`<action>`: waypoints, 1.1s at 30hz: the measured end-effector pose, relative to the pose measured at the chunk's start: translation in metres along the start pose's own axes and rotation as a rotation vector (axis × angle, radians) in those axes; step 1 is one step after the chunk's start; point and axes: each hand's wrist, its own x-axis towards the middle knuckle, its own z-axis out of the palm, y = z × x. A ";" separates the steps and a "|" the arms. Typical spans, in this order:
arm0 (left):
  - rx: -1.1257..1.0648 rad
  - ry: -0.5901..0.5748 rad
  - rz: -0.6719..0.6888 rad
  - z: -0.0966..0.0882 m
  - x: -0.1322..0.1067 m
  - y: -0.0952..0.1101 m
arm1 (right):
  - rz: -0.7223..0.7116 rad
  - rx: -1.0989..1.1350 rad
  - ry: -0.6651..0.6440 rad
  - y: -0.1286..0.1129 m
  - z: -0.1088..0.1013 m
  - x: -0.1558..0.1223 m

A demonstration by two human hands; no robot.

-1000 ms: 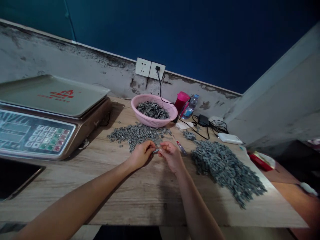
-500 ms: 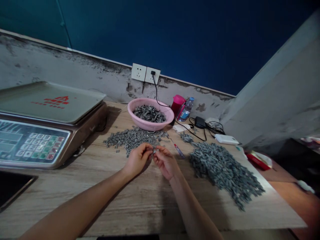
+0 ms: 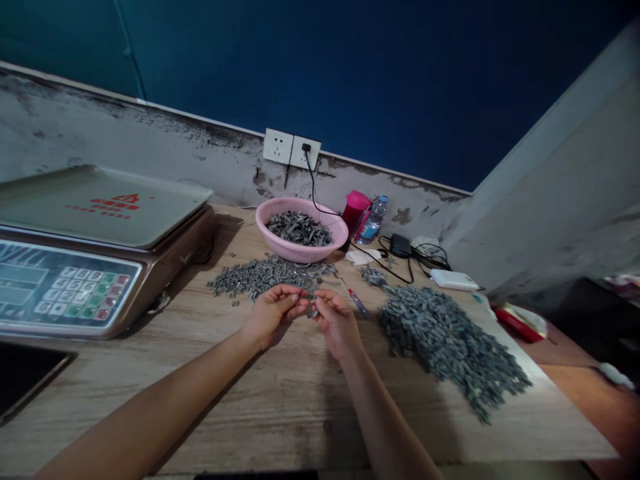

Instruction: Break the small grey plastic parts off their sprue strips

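My left hand (image 3: 277,313) and my right hand (image 3: 337,321) meet at the fingertips above the table, each closed in a pinch. Between them is a small grey piece (image 3: 312,307), mostly covered by the fingers; its exact kind is too small to tell. Just behind the hands spreads a pile of small grey pieces (image 3: 260,275). To the right lies a bigger heap of longer grey pieces (image 3: 450,337). A screwdriver (image 3: 358,303) rests on the wood close to my right hand.
A pink basket (image 3: 300,253) holding grey strips stands behind the small pile. On the left is a weighing scale (image 3: 145,267), with a dark flat panel (image 3: 30,377) in front. A pink cup (image 3: 354,212), a water bottle (image 3: 374,220), cables and a white box (image 3: 453,279) stand towards the wall.
My hands have drawn slightly apart at the wrists, the right one shifting a little to the right. The fingertips still meet around the small piece.
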 end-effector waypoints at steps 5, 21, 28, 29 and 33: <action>-0.017 0.000 -0.015 -0.004 0.002 -0.001 | -0.036 -0.091 0.016 0.003 -0.001 0.000; 0.366 -0.153 0.230 -0.008 0.002 -0.002 | 0.138 -0.099 -0.077 0.000 -0.001 -0.003; 0.523 -0.233 0.287 -0.012 0.005 -0.002 | 0.129 -0.130 -0.090 0.001 -0.002 -0.003; 0.552 -0.242 0.298 -0.012 0.005 -0.003 | 0.119 -0.152 -0.090 0.001 -0.002 -0.003; 0.699 -0.264 0.358 -0.016 0.004 -0.006 | 0.079 -0.226 -0.067 -0.001 -0.001 -0.004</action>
